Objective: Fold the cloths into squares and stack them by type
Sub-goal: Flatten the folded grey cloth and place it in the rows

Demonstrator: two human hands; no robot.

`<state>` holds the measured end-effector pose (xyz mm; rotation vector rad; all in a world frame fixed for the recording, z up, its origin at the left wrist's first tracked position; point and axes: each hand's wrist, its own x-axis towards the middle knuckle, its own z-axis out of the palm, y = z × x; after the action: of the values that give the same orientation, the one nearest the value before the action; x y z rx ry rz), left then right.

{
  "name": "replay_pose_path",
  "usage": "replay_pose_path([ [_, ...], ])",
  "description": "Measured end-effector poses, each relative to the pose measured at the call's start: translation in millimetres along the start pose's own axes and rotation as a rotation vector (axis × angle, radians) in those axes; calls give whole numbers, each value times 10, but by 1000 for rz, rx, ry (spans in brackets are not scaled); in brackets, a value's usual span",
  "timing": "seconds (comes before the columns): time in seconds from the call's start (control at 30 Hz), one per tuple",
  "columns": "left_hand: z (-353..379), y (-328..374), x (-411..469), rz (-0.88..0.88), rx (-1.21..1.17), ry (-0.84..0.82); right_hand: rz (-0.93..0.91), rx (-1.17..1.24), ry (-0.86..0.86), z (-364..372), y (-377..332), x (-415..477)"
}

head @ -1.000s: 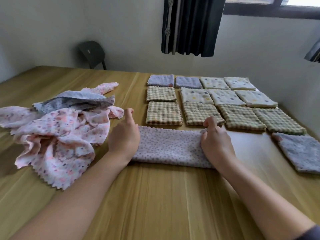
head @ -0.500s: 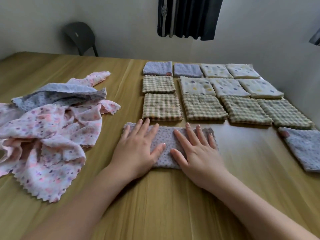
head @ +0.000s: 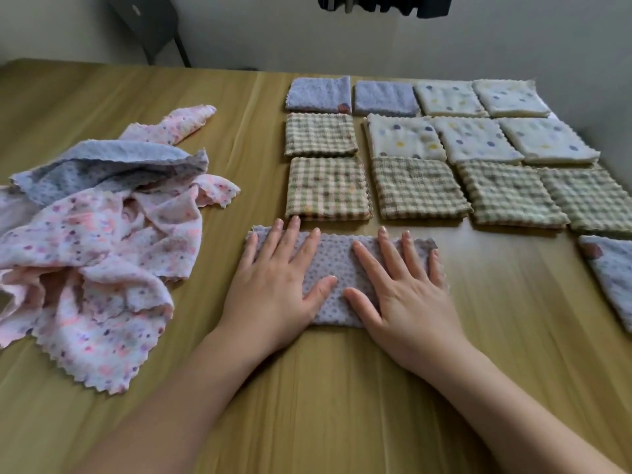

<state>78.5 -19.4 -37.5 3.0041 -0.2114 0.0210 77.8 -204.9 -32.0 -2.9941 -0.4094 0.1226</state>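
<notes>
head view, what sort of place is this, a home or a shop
Likely a plain indoor room, perhaps a home rather than a shop: a wooden table, a bare wall, a dark chair and a dark curtain.

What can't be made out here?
Head view only:
- Purple cloth: largely hidden under left hand and right hand; layer count unclear.
- Pile: cut off by left edge; overlapping cloths uncountable.
- Rightmost cloth: cut off by right edge.
- Chair: top cut off.

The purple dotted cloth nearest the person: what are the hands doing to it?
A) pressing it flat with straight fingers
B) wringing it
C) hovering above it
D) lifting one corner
A: the left hand and right hand both lie spread flat on the purple dotted cloth.
</notes>
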Motion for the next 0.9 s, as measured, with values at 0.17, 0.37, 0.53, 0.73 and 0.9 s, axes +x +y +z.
replay_pose_path([
  [0.17, 23, -4, -4, -7, 11, -47, -43, 19, -31, 8, 31, -5],
  [0.37, -155, 62, -203, -29, 23, 314, -146, 57, 54, -132, 248, -119],
  [0.53, -262, -116, -361, 366, -333, 351, -306, 217, 235, -197, 195, -326],
  [0.73, -169, -223, -360, 557, -454, 63, -366, 286, 186, -136, 265, -337],
  [0.9, -156, -163, -389, 426, -599, 114, -624, 165, 165, -126, 99, -508],
])
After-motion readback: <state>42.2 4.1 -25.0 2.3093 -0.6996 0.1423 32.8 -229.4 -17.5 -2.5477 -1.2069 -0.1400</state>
